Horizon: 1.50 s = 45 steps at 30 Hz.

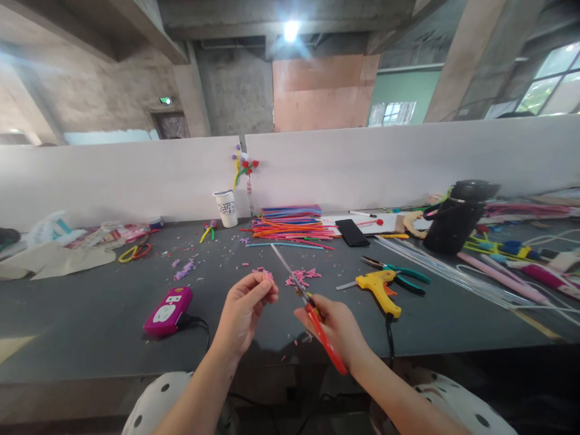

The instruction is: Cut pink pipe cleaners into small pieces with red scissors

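Pinched between the fingertips of my left hand is a short pink piece, which looks like cut pipe cleaner. My right hand is wrapped round a pair of scissors with red handles, the blades pointing up and away to the left. The scissors and the pink piece are apart. Just beyond the blades lies a small heap of pink cut pieces. Farther back is a bundle of pipe cleaners in red, orange, blue and purple, with a blue one lying in front.
A yellow glue gun and green-handled pliers lie to the right, near a black phone and a black jug. Leftward are a magenta power bank with a cable, purple scraps, other scissors and a white cup.
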### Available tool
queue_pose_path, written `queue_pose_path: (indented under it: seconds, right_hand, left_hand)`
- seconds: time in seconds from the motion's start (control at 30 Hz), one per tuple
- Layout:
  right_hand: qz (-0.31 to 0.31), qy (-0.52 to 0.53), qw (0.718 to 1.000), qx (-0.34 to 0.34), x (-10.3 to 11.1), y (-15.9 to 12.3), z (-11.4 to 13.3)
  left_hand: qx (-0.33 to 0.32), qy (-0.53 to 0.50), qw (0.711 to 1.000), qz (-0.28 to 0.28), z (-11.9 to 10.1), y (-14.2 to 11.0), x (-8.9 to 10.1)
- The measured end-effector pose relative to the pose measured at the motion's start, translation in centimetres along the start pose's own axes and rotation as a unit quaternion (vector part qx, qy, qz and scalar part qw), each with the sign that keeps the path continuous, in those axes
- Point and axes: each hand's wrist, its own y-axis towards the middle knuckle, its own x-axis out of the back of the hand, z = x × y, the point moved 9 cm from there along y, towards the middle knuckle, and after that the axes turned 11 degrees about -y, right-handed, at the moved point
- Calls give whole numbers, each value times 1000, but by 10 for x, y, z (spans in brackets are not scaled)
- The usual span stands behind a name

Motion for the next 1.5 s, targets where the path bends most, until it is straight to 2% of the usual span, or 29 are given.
queue_pose_path:
  seconds: [0.07,0.17,0.27,0.4,0.5,0.7,0.87,1.0,1.17,1.33,1.5]
  right_hand:
    - [21,140,989,-35,-1,4,-3]
    - [52,290,952,-80,-4,7,-4]
    - [71,362,926,-77,-6,9,1]
    - [115,400,906,-70,-13,10,4]
    - [108,358,925,-71,-11,11,0]
    - [65,230,969,-58,-5,11,-6]
    - [37,175,983,-49,-5,13,-9]
    - [12,138,990,-24,-1,14,-9]
    - [-19,-27,999,5,8,6,-3]
    - [-10,-145,988,53,4,-2,8]
    - [-14,-227,972,59,-1,-5,5]
  left_hand:
    - [50,6,998,36,11,-2,-9]
    - [115,8,991,70,30,-8,-18]
    - [158,15,983,95,46,-13,-23]
    - [183,30,976,115,56,-16,-26]
    - [182,60,975,113,57,-14,-24]
    - [97,203,973,53,50,-5,-11]
    - [78,239,967,43,53,-2,-7]
    - [71,184,980,30,44,0,-6]
    - [45,51,997,-23,23,4,6]
    - [12,0,999,-48,10,5,15]
    - [-20,-23,999,-45,3,4,14]
